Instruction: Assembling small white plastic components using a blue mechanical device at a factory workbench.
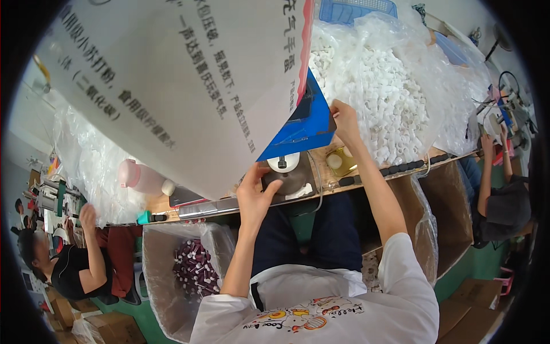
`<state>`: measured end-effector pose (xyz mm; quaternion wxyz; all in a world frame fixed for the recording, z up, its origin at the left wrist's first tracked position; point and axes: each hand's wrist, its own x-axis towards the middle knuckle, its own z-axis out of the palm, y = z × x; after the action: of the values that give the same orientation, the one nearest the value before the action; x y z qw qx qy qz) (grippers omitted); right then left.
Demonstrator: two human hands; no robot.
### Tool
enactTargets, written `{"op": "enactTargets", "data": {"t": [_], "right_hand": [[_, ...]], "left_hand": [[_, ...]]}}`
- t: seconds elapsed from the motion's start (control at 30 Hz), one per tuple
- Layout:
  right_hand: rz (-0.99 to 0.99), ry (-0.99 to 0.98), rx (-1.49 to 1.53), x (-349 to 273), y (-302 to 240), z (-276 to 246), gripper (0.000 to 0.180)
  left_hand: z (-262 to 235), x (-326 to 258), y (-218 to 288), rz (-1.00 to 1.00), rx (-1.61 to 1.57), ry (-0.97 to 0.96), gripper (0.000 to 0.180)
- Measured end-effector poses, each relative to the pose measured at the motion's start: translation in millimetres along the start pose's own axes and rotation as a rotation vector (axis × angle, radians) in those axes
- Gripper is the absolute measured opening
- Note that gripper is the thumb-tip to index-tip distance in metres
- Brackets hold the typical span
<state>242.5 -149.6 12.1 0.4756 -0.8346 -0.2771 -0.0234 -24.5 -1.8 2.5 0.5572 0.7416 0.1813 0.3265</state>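
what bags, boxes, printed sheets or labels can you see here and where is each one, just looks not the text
Printed white sack: fills the upper left, close to the camera, dark characters and a red edge.
Clear plastic bag of small white parts: upper right on the bench, bulging.
Plastic-lined cardboard box: lower left under the bench, holding dark purple pieces.
Brown cardboard box: right of the person's legs, open.
Blue crate: top edge, behind the clear bag.

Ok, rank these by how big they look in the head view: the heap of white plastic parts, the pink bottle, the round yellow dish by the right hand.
1. Heap of white plastic parts, by far the largest.
2. Pink bottle.
3. Round yellow dish, smallest, though the gap to the bottle is modest and the fisheye bends sizes.
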Motion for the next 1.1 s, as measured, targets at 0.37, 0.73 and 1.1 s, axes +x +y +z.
{"op": "enactTargets", "data": {"t": [0.37,0.73,1.1], "right_hand": [[0.156,-0.158,0.827,-70.9,-24.7,-9.4,0.015],[0.055,-0.177,0.763,-102.8,-41.5,66.7,0.018],[-0.549,-0.116,-0.113,-120.8,-87.8,43.9,0.024]], "left_hand": [[14.4,17.6,8.0,0.344,0.319,-0.052,0.024],[-114.6,-44.5,46.0,-0.281,0.465,-0.122,0.023],[-140.1,-19.9,6.1,-0.05,0.542,0.239,0.034]]}}
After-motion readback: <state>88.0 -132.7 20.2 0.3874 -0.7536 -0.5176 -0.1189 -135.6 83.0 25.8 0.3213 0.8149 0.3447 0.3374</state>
